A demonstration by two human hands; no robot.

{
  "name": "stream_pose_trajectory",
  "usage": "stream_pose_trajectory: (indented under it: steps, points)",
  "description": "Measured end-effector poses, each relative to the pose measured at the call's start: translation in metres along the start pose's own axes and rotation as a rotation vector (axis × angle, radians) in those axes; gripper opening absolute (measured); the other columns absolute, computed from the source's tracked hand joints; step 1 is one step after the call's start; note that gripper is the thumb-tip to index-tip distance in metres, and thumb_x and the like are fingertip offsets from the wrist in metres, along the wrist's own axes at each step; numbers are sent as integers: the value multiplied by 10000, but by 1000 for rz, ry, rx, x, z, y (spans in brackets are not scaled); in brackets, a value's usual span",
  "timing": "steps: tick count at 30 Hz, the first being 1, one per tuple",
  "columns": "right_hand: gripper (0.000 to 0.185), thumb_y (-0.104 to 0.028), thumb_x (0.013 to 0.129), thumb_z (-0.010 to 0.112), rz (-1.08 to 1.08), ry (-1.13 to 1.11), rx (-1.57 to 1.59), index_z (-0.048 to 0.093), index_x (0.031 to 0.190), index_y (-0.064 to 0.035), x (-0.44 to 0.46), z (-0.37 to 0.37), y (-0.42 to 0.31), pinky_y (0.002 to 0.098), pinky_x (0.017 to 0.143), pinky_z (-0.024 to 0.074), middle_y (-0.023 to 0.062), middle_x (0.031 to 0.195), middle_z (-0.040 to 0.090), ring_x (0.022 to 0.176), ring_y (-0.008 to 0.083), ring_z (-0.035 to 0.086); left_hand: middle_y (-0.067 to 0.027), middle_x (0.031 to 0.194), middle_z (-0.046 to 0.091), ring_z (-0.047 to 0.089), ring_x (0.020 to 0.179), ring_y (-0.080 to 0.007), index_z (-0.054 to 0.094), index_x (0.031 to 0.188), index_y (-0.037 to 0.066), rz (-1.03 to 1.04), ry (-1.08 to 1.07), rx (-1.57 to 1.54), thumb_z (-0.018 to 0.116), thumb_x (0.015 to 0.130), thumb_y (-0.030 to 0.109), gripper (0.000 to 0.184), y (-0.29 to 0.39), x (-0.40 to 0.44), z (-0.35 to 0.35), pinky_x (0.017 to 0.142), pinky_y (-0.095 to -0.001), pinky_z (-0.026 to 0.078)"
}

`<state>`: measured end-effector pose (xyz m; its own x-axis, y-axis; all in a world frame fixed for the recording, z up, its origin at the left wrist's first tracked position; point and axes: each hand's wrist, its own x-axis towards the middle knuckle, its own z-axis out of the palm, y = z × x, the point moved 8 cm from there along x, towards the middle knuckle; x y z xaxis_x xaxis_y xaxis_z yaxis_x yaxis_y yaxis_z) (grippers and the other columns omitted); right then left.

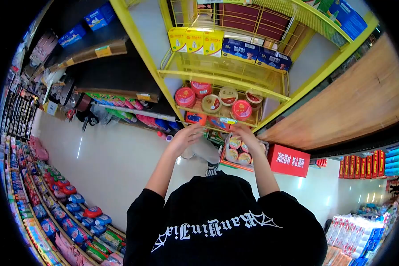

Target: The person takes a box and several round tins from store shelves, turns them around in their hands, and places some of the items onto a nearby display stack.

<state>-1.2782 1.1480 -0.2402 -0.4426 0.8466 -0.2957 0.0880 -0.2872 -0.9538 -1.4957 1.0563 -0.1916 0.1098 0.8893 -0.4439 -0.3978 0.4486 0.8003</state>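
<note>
Our left hand (190, 136) and right hand (245, 134) near orange-and-blue box (217, 123), yellow rack (123, 11); grip we cannot tell; best support both ends

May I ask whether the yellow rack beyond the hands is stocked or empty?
Stocked: round tubs sit on a lower level of the yellow rack, with yellow boxes and blue boxes above.

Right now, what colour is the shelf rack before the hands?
The rack is yellow; the head view shows it best.
</note>
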Motion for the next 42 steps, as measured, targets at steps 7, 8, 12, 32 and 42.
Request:
stream_pose_trajectory:
  steps: [7, 8, 12, 32, 42]
  points:
    - [374, -281, 830, 526, 311, 105, 222, 513, 1156, -97, 91, 20, 30, 318, 822, 394, 36, 1089, 558, 1008, 133, 506, -14, 1155, 510, 463, 1012, -145, 459, 1246, 113, -88, 96, 108, 534, 840, 387, 495, -14, 116, -52, 908, -297, 339]
    - [367, -281, 830, 519, 301, 149, 328, 517, 1149, -100, 96, 21, 28, 339, 846, 380, 36, 1087, 550, 1009, 139, 493, -15, 1141, 524, 460, 1031, -144, 499, 1200, 130, -93, 140, 160, 534, 830, 401, 461, -10, 125, -53, 907, -312, 318]
    - [339, -249, 800, 560, 374, 194, 278, 535, 1107, -108, 124, 26, 54, 377, 871, 387, 44, 1095, 564, 1032, 185, 506, -11, 1094, 557, 454, 1055, -133, 554, 1129, 129, -95, 187, 182, 538, 816, 402, 415, 2, 155, -53, 892, -317, 302]
    - [351, -51, 755, 551, -66, 675, 309, 469, 1086, 35, 119, 41, 38, 304, 861, 401, 134, 991, 570, 957, 211, 532, -14, 998, 553, 506, 888, -155, 530, 1021, 128, -299, -111, 280, 588, 793, 294, 288, -22, 227, -76, 862, -348, 346]
    - [366, -31, 785, 548, -75, 1127, 259, 447, 1136, -46, -71, 18, 63, 257, 685, 451, 78, 988, 558, 842, 137, 530, -41, 874, 564, 547, 706, -109, 497, 995, 33, -262, -327, 350, 607, 809, 181, 262, -80, 152, 24, 560, -232, 430]
